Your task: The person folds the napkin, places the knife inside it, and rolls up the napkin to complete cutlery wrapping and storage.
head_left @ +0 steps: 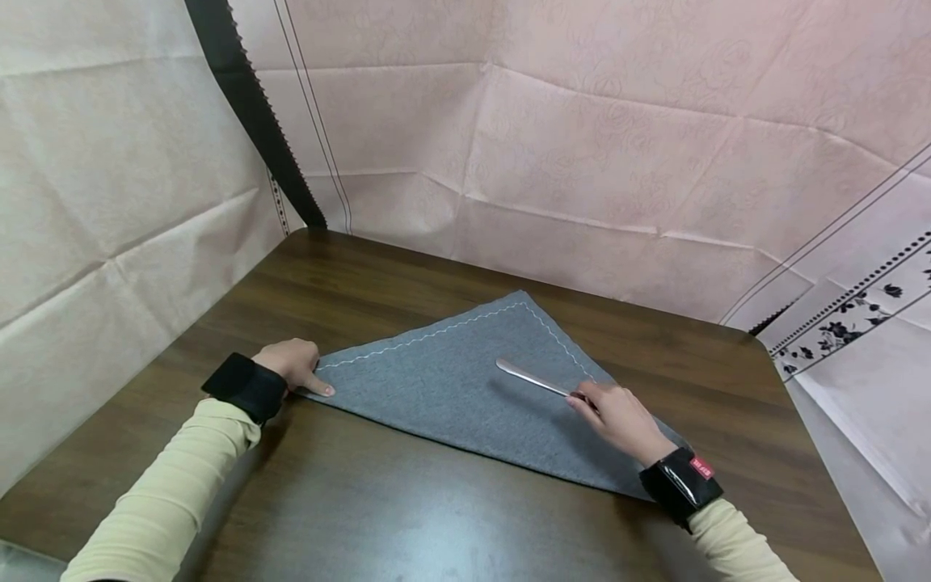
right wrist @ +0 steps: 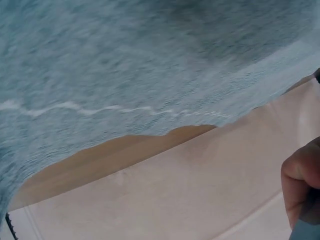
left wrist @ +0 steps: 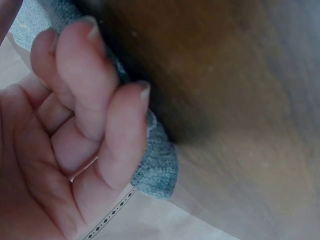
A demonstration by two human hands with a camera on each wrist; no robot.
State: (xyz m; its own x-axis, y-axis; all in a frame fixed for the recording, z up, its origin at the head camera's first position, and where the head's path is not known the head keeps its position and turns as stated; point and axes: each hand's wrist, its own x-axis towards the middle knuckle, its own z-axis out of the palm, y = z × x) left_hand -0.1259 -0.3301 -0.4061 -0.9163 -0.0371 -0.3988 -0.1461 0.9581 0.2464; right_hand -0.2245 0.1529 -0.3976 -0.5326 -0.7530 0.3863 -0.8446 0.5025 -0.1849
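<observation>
A grey cloth (head_left: 444,388) with a wavy white stitched line lies on the table, folded into a triangle. At its left corner my left hand (head_left: 289,361) grips the fabric, thumb on top. The left wrist view shows curled fingers (left wrist: 85,85) against the cloth's edge (left wrist: 159,170). Over the right half of the triangle, my right hand (head_left: 620,416) holds a table knife (head_left: 529,376) by its dark handle, the silver blade pointing left above the cloth. In the right wrist view, part of the right hand (right wrist: 302,175) shows at the right edge; the blade is hidden there.
The brown wooden table (head_left: 349,493) has rounded far corners. Pale patterned sheeting (head_left: 582,153) hangs behind it and along the left side. A black strip (head_left: 254,113) runs down the sheeting at the back left.
</observation>
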